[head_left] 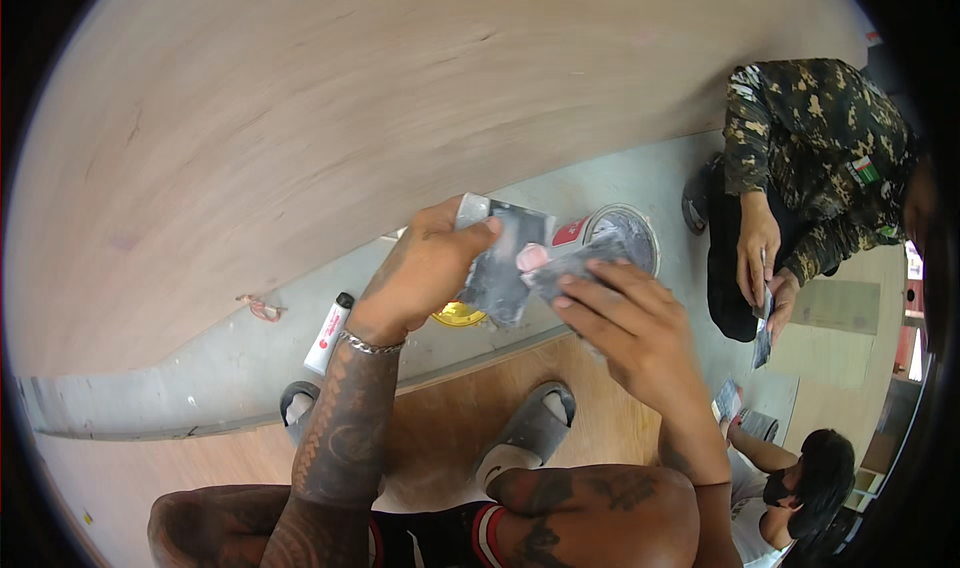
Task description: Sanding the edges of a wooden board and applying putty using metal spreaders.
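We see a grey, worn sheet of sandpaper (500, 263) pinched by the left hand (425, 268), thumb pressed on its top edge, sheet hanging dark and dusty, creased. The right hand (625, 323) pinches a second grey folded piece (575, 263), fingers closed over it, thumb tip pink against it. Both pieces are held in the air above the grey floor strip (150, 398), close together, nearly touching. Behind them one open round tin (625, 236) with a red label sits on the strip, partly blocked by the right-hand piece. One yellow lid (457, 315) shows under the left hand, mostly covered. One white tube with a black cap (328, 333) lies on the strip just left of the left wrist. A large plywood panel (350, 98) fills the upper part. Two grey slippers (530, 428) on our feet sit at the near plywood edge. Two other people: one in a camouflage jacket (810, 138) at the right edge holding a dark sheet, one lower right with dark hair (825, 468).
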A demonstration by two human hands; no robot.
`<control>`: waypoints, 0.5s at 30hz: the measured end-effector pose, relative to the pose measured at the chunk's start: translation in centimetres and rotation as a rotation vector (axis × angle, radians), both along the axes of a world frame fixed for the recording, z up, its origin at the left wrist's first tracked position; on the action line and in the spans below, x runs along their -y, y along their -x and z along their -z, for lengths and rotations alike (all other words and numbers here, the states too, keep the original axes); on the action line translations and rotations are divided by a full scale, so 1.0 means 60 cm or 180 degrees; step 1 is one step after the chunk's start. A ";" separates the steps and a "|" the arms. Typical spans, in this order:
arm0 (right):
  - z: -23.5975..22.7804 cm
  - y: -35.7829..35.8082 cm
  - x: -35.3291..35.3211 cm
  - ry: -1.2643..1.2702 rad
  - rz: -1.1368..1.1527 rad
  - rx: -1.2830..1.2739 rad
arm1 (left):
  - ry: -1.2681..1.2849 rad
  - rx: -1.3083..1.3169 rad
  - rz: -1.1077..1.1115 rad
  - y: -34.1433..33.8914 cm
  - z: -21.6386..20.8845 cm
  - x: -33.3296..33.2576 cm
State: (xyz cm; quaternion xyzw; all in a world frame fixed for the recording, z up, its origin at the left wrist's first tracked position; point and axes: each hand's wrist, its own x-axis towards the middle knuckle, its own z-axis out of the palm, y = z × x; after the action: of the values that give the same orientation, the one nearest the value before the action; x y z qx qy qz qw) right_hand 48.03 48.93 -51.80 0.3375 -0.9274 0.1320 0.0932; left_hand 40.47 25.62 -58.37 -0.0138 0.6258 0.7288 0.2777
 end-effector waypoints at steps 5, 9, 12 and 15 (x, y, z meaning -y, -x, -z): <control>0.013 -0.008 0.003 -0.0217 0.0204 0.0202 | -0.0359 0.0166 -0.0027 -0.004 -0.003 0.001; 0.024 -0.011 -0.008 0.0541 0.0329 -0.0102 | -0.1058 0.0531 -0.0427 -0.007 -0.009 -0.015; 0.043 -0.010 0.006 0.1216 0.0471 -0.0453 | -0.2033 0.1183 -0.0546 -0.014 -0.012 -0.028; 0.071 -0.016 0.011 0.1143 0.0547 -0.0068 | -0.2212 0.1507 -0.0753 -0.020 -0.010 -0.037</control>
State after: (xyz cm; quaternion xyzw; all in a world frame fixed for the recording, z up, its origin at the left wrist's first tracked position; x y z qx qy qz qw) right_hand 48.97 48.30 -56.06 0.2365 -0.9133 0.2832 0.1728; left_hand 41.65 27.87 -57.74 -0.1579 0.2565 0.8996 0.3162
